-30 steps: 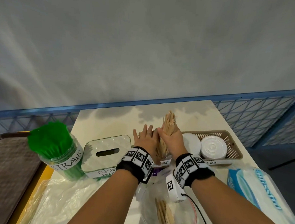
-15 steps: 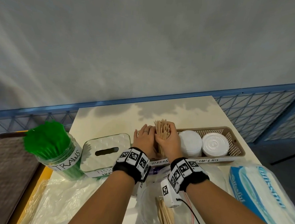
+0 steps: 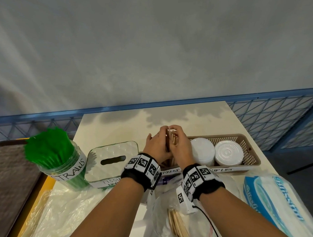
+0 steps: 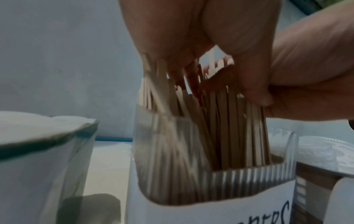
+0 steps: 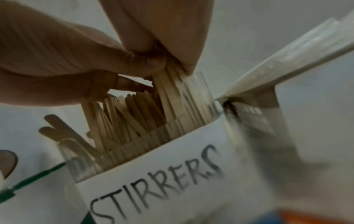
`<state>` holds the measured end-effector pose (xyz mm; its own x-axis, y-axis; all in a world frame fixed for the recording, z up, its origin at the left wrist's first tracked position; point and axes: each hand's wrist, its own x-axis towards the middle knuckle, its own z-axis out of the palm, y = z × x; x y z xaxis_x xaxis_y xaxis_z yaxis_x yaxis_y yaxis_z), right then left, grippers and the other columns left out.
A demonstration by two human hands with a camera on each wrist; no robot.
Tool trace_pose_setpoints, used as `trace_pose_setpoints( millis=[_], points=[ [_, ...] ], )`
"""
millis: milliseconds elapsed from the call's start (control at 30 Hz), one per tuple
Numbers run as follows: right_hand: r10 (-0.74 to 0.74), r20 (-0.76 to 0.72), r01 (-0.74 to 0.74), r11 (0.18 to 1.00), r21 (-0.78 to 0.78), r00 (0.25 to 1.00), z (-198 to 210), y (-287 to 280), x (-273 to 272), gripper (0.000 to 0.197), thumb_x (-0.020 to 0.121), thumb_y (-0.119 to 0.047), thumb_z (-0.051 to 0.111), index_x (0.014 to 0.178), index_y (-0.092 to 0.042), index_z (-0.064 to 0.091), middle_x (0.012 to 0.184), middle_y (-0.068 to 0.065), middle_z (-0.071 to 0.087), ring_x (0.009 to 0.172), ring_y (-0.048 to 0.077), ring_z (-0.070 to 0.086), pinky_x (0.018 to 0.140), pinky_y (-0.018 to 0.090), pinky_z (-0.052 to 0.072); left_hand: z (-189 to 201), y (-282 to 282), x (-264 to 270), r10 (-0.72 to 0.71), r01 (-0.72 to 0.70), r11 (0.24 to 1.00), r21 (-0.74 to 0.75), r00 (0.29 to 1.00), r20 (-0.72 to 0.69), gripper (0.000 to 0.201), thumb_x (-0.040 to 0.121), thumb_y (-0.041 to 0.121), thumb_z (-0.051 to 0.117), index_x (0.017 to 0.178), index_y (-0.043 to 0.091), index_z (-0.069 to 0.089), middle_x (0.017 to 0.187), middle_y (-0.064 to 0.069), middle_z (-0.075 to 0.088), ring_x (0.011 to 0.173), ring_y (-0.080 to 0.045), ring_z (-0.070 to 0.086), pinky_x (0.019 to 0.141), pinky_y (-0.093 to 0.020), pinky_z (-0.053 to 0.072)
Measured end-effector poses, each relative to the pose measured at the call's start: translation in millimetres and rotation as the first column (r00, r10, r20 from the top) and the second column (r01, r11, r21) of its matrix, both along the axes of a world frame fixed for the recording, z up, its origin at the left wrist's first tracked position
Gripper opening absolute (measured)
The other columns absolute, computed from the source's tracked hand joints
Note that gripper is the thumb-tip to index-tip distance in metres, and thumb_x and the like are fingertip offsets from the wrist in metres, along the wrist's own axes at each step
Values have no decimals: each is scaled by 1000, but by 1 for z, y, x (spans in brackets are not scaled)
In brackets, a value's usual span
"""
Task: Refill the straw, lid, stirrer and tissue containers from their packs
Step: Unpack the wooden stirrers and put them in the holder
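1. Both your hands are cupped round the stirrers (image 3: 171,137) at 12 o'clock: left hand (image 3: 157,145) and right hand (image 3: 180,146) have fingers curled on the bundle's top, which stands in the stirrer box (image 5: 153,174).
2. Stirrers look nearly done to me: the box is packed, though a few lean loose at its edge, and some are left in the bag (image 3: 176,225) at 6 o'clock.
3. Straws (image 3: 48,147) at 9 o'clock fill their jar, so that part seems finished.
4. Lids (image 3: 228,155) sit in two stacks in the basket (image 3: 249,149) at 2 o'clock; whether more go in I cannot tell.
5. Tissues seem left: the tissue box (image 3: 112,159) at 10 o'clock shows a dark slot, and the tissue pack (image 3: 274,204) lies at 4 o'clock.
6. Loose plastic (image 3: 62,209) at 7 o'clock and the bag crowd your near edge.
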<state>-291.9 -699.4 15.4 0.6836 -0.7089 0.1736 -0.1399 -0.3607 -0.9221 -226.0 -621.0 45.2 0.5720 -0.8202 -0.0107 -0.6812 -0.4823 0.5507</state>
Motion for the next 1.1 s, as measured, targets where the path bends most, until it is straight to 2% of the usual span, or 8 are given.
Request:
trace_pose_setpoints(
  millis=[67, 200, 333, 500, 600, 800, 967, 1100],
  points=[
    [19, -66, -23, 998, -60, 998, -2, -2, 0, 36, 88, -2, 52, 120, -20, 49, 109, 4, 61, 101, 20, 58, 84, 25, 46, 1, 0, 1, -18, 17, 999, 50, 1000, 24, 84, 76, 31, 69, 142, 15, 19, 133, 0, 51, 125, -18, 49, 117, -47, 9],
    [89, -6, -89, 987, -138, 996, 4, -1, -6, 59, 85, 9, 47, 133, -25, 43, 118, -5, 46, 100, 5, 50, 81, 2, 39, 9, 5, 12, -78, 63, 982, 180, 994, 78, 105, 70, 39, 74, 148, 17, 7, 151, 1, 29, 139, -15, 29, 117, -52, 6],
    [143, -72, -157, 942, -295, 987, 4, -1, -3, 49, 90, 0, 49, 135, -20, 45, 127, 0, 49, 114, 10, 49, 101, 25, 41, 14, 18, 19, -140, 98, 909, 404, 987, 74, 124, 64, 42, 80, 148, 16, -6, 157, 1, 3, 145, -19, 8, 116, -52, 11],
    [134, -112, -165, 923, -346, 985, 8, -2, 0, 64, 89, 5, 44, 140, -32, 35, 110, -8, 39, 72, 2, 46, 64, 9, 40, 7, 26, 20, -180, 124, 875, 468, 980, 78, 119, 70, 33, 78, 148, 9, -9, 157, -8, -5, 146, -23, -8, 118, -48, 13],
    [140, -126, -178, 908, -378, 982, 5, -4, 3, 48, 88, 6, 45, 130, -18, 49, 114, -1, 45, 83, 4, 49, 72, 8, 38, 5, 27, 22, -214, 149, 869, 473, 973, 86, 117, 72, 35, 76, 148, 9, -9, 158, -6, -8, 146, -22, -10, 119, -46, 12],
    [85, -102, -121, 899, -421, 991, 1, -6, 3, 9, 93, -5, 48, 98, -5, 55, 106, 5, 49, 81, 9, 47, 79, 21, 42, 3, 28, 25, -216, 156, 870, 467, 973, 79, 103, 83, 33, 66, 148, 11, -11, 157, -1, -13, 145, -18, -14, 118, -44, 12],
    [112, -220, -207, 855, -476, 969, -12, -9, 9, 43, 91, 0, 43, 130, -14, 52, 140, 4, 46, 124, 18, 45, 107, 35, 37, -1, 24, 19, -145, 109, 907, 406, 988, 58, 99, 85, 31, 63, 148, 9, -10, 157, -2, -12, 145, -19, -15, 118, -45, 11],
    [104, -370, -290, 820, -493, 923, -8, -9, 10, 50, 90, -8, 38, 140, -17, 41, 136, 4, 50, 125, 21, 46, 103, 41, 39, -5, 23, 14, -77, 54, 938, 342, 996, 54, 108, 79, 34, 69, 148, 8, -9, 158, -2, -9, 145, -19, -13, 116, -46, 13]
  ],
)
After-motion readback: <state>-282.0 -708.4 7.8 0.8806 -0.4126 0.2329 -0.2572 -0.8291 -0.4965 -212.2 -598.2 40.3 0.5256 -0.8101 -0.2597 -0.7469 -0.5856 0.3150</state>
